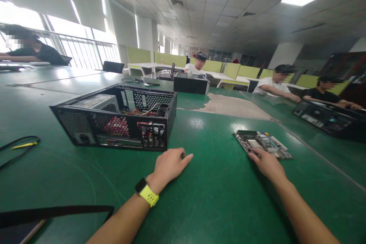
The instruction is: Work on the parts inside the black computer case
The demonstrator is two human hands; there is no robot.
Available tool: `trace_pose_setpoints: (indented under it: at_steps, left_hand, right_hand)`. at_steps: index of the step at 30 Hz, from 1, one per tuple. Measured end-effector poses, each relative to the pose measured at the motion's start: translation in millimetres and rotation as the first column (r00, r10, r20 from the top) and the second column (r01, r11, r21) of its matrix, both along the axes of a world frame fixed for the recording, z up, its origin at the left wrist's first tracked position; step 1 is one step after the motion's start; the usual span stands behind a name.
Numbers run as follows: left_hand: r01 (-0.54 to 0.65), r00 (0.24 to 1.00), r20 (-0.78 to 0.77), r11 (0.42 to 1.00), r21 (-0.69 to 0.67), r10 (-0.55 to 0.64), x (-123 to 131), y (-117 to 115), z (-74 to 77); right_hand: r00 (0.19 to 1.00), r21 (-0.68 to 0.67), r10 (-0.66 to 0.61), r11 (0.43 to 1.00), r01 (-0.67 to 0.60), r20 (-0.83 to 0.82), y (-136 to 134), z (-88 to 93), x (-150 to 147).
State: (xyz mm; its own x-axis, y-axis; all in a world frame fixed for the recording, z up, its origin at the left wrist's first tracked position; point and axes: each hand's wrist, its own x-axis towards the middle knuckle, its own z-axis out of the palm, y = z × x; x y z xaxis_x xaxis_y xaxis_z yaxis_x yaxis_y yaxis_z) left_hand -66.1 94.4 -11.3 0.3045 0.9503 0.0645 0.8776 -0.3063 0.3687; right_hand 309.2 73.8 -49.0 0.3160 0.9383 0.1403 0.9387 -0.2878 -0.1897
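My left hand [170, 164], with a yellow-green watch band on its wrist, rests on the table just in front of an open black computer case [114, 122]. It holds nothing; its thumb sticks out, apart from the loosely bent fingers. The case lies on its side, with a power supply and cables showing inside. To the right, a motherboard [270, 143] lies at table level. My right hand [268, 164] grips its near left edge between thumb and fingers; some fingertips are hidden.
Green table [211, 198] with a worn patch [237, 106]. A black cable [21, 152] with a yellow tie lies left, a dark strap [57, 210] front left. Other people work around the table; two more computer cases stand at the far side [191, 85] and right [328, 120].
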Motion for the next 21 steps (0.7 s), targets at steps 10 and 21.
trace_pose_setpoints:
  at_steps: [10,21]
  left_hand:
    - [0.015,0.999,-0.042,1.000,-0.004,-0.015,1,3,-3.5]
    - [0.080,0.997,-0.004,0.992,0.098,-0.080,9,-8,20.1]
  right_hand:
    - [0.991,0.123,-0.137,0.983,0.135,0.010,5,-24.0,54]
    - [0.985,0.111,-0.132,0.983,0.144,-0.108,17,-26.5,47]
